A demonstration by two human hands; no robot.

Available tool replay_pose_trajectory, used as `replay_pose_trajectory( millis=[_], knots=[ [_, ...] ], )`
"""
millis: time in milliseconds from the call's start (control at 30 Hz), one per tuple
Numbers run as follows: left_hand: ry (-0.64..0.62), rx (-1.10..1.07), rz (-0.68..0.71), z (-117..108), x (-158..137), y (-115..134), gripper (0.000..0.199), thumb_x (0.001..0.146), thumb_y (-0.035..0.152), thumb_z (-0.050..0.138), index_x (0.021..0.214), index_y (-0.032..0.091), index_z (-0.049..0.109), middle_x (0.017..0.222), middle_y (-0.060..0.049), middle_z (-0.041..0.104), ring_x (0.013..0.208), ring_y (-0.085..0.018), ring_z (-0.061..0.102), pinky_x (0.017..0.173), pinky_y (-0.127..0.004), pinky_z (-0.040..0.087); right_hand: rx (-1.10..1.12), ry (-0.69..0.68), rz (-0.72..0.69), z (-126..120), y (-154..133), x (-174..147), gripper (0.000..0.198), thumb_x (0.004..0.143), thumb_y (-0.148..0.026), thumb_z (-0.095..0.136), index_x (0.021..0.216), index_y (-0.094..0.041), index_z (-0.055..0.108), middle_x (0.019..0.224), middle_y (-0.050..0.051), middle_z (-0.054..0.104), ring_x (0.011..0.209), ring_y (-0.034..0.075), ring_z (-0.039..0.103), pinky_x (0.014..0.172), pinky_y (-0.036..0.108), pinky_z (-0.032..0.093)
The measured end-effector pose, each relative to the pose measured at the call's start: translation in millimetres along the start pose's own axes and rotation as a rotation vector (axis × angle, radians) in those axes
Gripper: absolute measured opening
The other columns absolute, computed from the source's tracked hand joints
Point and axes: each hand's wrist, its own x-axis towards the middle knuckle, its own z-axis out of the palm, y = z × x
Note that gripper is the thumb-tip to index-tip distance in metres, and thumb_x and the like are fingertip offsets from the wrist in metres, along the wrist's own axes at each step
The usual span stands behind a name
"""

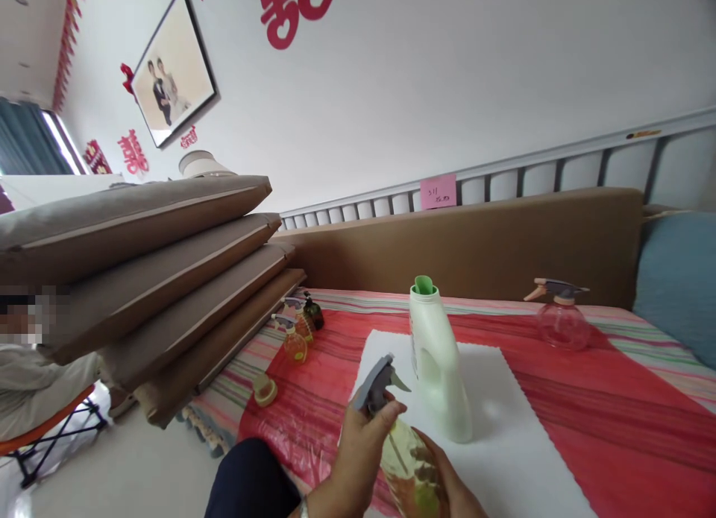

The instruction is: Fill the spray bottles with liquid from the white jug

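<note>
A clear spray bottle [403,458] with a yellowish tint tilts between my hands, a thin tube showing inside. My left hand [358,440] is closed around its grey trigger head [376,387] near the neck. Round the lower right side of the bottle wraps my right hand [450,481], partly hidden behind it. Just beyond them a pale green jug [439,384] with a handle stands upright on a white sheet [520,428]. A green piece [424,285] sits in the jug's mouth.
Right of the jug stands a pink spray bottle [562,326]. Several bottles, including an amber spray bottle [294,345], and a yellow lid [264,390] lie left. Stacked cushions [184,279] rise at the left. Red plastic [559,369] covers the striped cloth. A person's leg [50,384] shows far left.
</note>
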Motion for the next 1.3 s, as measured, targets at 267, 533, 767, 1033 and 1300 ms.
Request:
replay_pose_trajectory(
  millis=[267,533,767,1033,1300],
  knots=[
    [-0.179,-0.076,-0.018,-5.9,1.2,-8.8,0.025,0.068,0.029,0.07,0.089,0.016,0.064,0.088,-0.007,0.067,0.088,-0.022,0.059,0.081,-0.032,0.041,-0.079,-0.026,0.046,-7.0,-11.4,-1.7,0.087,0.053,-0.015,0.058,0.132,-0.02,0.022,0.126,0.014,0.048,0.108,0.025,0.055,0.091,0.034,0.044],
    [0.135,-0.151,0.253,-73.3,45.3,60.9,0.026,0.073,0.034,0.064,0.093,0.02,0.055,0.087,-0.001,0.063,0.071,-0.014,0.061,0.076,-0.034,0.047,-0.207,-0.013,0.094,-6.2,3.7,-4.7,0.085,0.053,-0.015,0.054,0.132,-0.02,0.025,0.129,0.012,0.046,0.115,0.025,0.05,0.095,0.032,0.041],
    [0.209,0.605,0.159,-137.3,110.2,9.0,0.024,0.067,0.029,0.064,0.084,0.015,0.056,0.07,0.0,0.06,0.064,-0.016,0.057,0.065,-0.028,0.045,-0.026,0.239,0.11,8.5,17.8,4.6,0.084,0.058,-0.033,0.065,0.131,-0.028,0.025,0.125,0.011,0.05,0.112,0.028,0.051,0.092,0.038,0.045],
    [0.205,0.906,-0.019,-174.6,122.9,-68.2,0.022,0.06,0.007,0.061,0.08,0.016,0.058,0.085,-0.01,0.064,0.099,-0.031,0.056,0.087,-0.044,0.036,0.167,0.38,0.044,37.7,23.4,40.7,0.085,0.052,-0.023,0.069,0.129,-0.027,0.033,0.119,0.01,0.054,0.114,0.027,0.05,0.094,0.041,0.041],
    [-0.123,0.552,0.132,-90.7,78.3,-76.2,0.054,0.071,0.034,0.061,0.121,0.019,0.046,0.124,-0.011,0.054,0.115,-0.024,0.05,0.095,-0.037,0.039,0.004,0.349,-0.01,56.3,24.8,70.7,0.092,0.056,-0.016,0.07,0.134,-0.026,0.022,0.131,0.01,0.046,0.119,0.025,0.045,0.1,0.04,0.036]
  ],
)
